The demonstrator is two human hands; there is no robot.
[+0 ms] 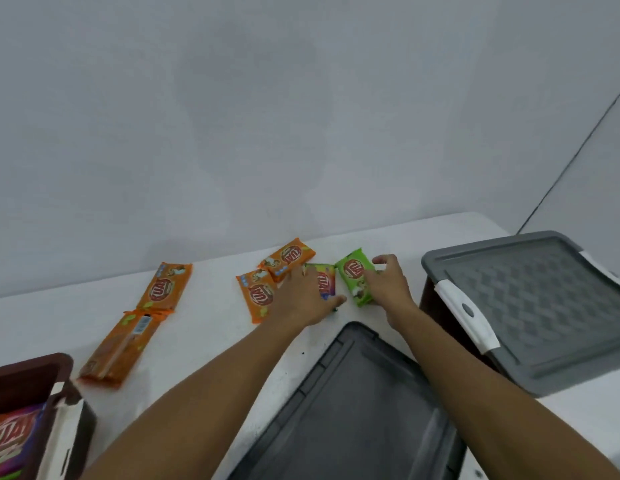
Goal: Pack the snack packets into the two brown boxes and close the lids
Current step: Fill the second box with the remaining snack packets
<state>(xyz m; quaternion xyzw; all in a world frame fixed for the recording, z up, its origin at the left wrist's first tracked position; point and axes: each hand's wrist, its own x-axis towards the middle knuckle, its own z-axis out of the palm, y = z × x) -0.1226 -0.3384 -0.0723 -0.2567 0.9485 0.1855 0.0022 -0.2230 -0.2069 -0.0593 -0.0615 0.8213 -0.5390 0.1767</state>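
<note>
Gripping the green packet near the far edge of the table with right hand curled round its side; pressing left hand flat, fingers straight, on the multicoloured packet beside it. Probably light, crinkly, slippery: best pinched across the width.

Both bare forearms extended toward far edge of desk. Left hand: palm down, fingers straight. Right hand: fingers curled, gripping green packet.
</note>
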